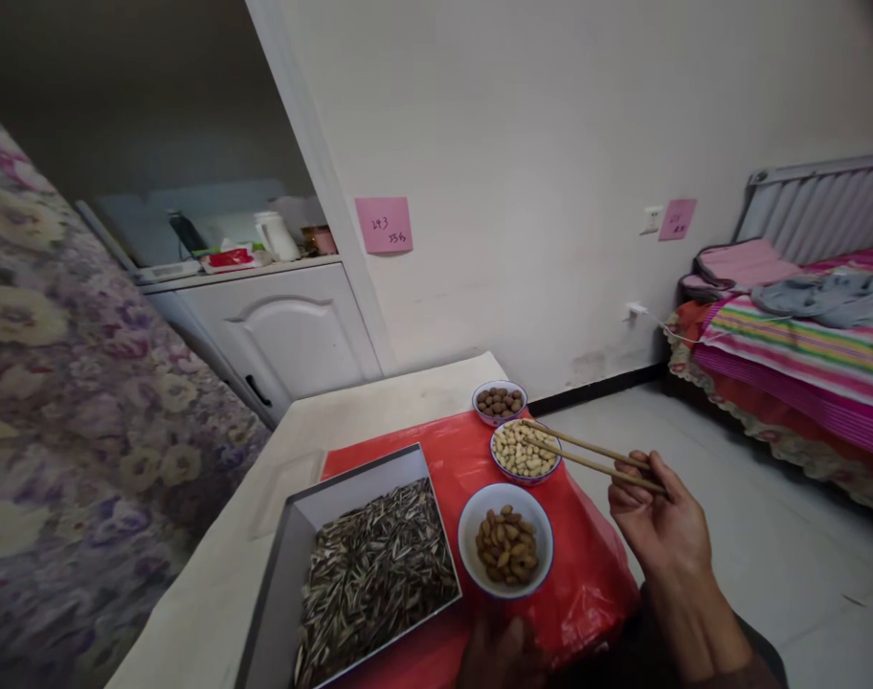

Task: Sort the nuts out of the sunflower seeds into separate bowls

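My right hand (pixel 659 522) is closed around a pair of wooden chopsticks (pixel 587 455), whose tips reach over a bowl of pale peanuts (pixel 524 450). Nearer to me stands a white bowl of brown almonds (pixel 506 541), and a small bowl of dark nuts (pixel 499 401) sits farthest away. A grey box of striped sunflower seeds (pixel 371 569) lies to the left of the bowls. All rest on a red plastic sheet (pixel 587 574). My left hand (pixel 498 655) shows only in part at the bottom edge, by the red sheet; its fingers are hidden.
The low table (pixel 264 507) stands near a white wall. A floral-covered sofa (pixel 84 402) runs along the left. A white cabinet (pixel 279 325) with a kettle and clutter is behind. A bed with a striped cover (pixel 802 364) stands at right across grey floor.
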A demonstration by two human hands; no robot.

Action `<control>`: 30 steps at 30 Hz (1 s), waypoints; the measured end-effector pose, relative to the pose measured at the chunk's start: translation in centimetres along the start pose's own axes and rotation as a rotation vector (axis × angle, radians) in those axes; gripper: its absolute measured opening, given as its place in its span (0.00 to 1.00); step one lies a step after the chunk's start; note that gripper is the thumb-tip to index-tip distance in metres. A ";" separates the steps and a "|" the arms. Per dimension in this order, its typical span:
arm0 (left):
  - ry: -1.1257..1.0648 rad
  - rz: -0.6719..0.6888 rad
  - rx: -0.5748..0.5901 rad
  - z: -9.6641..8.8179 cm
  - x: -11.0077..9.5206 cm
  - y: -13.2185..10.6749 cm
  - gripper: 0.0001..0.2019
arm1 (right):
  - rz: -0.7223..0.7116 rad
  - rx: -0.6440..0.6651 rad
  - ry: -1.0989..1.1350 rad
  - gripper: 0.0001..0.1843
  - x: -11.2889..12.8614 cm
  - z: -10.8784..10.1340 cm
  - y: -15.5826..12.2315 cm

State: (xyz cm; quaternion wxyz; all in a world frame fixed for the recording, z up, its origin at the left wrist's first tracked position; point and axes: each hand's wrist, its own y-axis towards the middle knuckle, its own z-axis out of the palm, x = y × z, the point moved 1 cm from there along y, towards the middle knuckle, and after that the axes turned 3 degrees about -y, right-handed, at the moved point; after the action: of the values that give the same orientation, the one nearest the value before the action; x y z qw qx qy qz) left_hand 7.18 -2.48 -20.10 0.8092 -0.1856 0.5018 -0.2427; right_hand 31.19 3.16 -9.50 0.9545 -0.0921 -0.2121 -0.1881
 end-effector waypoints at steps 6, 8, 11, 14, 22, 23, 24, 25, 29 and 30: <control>-0.228 -0.059 -0.069 1.2 -0.3 1.7 0.37 | 0.021 0.020 -0.010 0.07 -0.7 0.1 0.2; -0.294 -0.065 -0.077 1.7 -0.5 1.8 0.38 | 0.019 0.027 -0.016 0.07 -0.9 0.1 0.3; -0.376 -0.066 -0.079 2.2 -1.1 1.7 0.37 | 0.014 0.037 -0.024 0.07 -1.0 0.1 0.3; -0.409 -0.045 -0.076 2.6 -1.8 1.3 0.36 | 0.018 0.043 -0.032 0.07 -1.0 0.1 0.4; -0.303 -0.032 0.080 4.6 -2.4 0.1 0.38 | 0.005 0.030 -0.043 0.08 -0.9 -0.1 0.3; -0.281 -0.036 0.118 5.1 -2.4 0.1 0.39 | -0.001 0.029 -0.044 0.08 -1.0 -0.1 0.3; -0.253 -0.042 0.145 5.5 -2.5 0.0 0.40 | -0.006 0.029 -0.046 0.07 -1.0 -0.1 0.3; -0.222 -0.055 0.156 6.0 -2.6 0.1 0.40 | -0.012 0.031 -0.050 0.07 -1.0 -0.1 0.3; -0.085 -0.111 0.103 6.9 -2.8 0.6 0.39 | -0.026 0.039 -0.068 0.06 -1.0 -0.1 0.3; -0.049 -0.121 0.094 7.0 -2.8 0.8 0.38 | -0.027 0.039 -0.071 0.06 -0.9 -0.1 0.3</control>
State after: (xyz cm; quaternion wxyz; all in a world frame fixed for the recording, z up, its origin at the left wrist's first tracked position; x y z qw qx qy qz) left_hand 12.54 0.20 -15.50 0.8131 -0.1833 0.4575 -0.3099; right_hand 30.56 3.71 -10.06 0.9455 -0.0772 -0.2504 -0.1934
